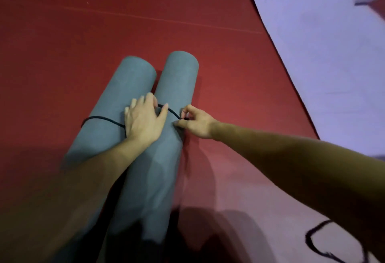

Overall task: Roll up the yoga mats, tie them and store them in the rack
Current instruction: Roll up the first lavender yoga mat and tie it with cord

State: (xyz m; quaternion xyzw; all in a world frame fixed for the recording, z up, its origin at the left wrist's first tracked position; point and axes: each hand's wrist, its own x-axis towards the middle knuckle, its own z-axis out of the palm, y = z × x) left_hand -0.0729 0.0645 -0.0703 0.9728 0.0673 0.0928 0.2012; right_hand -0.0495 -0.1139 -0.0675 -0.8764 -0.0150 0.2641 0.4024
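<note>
Two rolled grey mats lie side by side on the red floor, with a black cord looped across both. The left hand lies flat over their seam, fingers extended, apparently pinning the cord and rolls. The right hand pinches the cord at the right roll's flank, forearm reaching across low.

left hand flat, right hand pinched
</note>
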